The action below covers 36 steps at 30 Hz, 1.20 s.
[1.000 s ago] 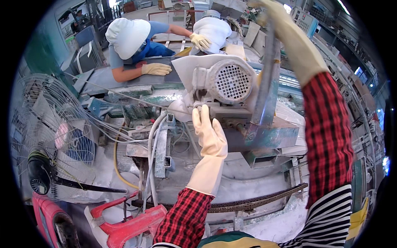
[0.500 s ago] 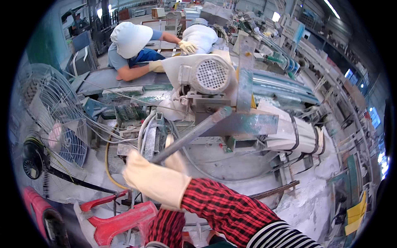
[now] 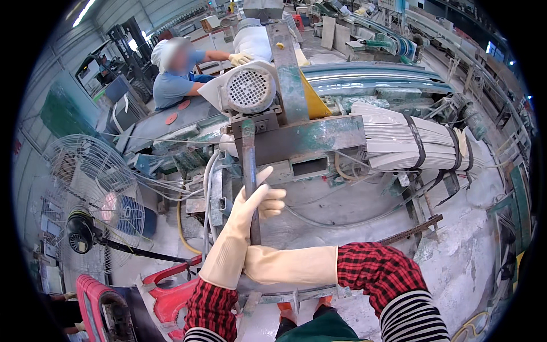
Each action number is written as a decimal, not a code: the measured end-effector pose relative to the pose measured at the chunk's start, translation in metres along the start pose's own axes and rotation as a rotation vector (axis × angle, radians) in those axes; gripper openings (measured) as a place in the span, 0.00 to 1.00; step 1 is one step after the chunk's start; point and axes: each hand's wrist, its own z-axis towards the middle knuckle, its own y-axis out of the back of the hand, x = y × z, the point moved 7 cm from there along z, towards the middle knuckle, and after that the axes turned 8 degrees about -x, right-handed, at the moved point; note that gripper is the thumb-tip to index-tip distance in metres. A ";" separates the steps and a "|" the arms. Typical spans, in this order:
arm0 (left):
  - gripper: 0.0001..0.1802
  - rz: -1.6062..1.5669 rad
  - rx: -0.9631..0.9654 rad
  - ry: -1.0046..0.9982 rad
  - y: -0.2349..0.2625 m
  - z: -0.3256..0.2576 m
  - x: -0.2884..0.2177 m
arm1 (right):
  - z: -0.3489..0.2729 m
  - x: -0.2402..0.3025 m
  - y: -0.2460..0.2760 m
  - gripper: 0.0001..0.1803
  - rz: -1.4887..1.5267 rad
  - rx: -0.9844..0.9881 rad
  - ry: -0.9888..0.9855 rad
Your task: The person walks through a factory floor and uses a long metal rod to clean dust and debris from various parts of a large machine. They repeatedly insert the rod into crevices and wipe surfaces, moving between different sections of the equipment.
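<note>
A long metal lever [image 3: 249, 162] stands nearly upright in front of me, its upper end at the bracket under a motor [image 3: 250, 90] with a round grille. My left hand [image 3: 245, 210], in a long cream rubber glove, lies across the lever's middle with its fingers stretched out and apart. Lower down, my right hand [image 3: 266, 265], gloved alike, is closed round the lever's bottom end; its fingers are partly hidden behind my left wrist. Both forearms wear red-and-black checked sleeves.
Beyond the motor, a person in a white hat [image 3: 176, 71] leans over the machine. A caged fan [image 3: 99, 188] stands left, a red plastic chair [image 3: 171, 296] near my left arm. A strapped bundle of pale strips [image 3: 413, 137] lies right. Cables [image 3: 211, 188] run beside the lever; a forklift [image 3: 128, 51] is far back.
The lever has swung from leaning toward my lower left to nearly upright. Both hands moved right, and my left hand rose onto its middle. The view shifted; the other person's head lifted.
</note>
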 end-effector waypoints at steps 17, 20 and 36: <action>0.21 -0.685 -0.246 -0.169 -0.131 0.053 0.042 | -0.246 0.080 0.154 0.27 0.119 -0.917 1.646; 0.23 -0.493 -0.336 -0.242 -0.116 0.052 0.042 | -0.214 0.090 0.133 0.26 0.850 -0.761 1.450; 0.27 1.081 0.200 -1.398 -0.110 0.071 -0.001 | -0.294 0.356 0.215 0.15 0.649 -0.748 1.302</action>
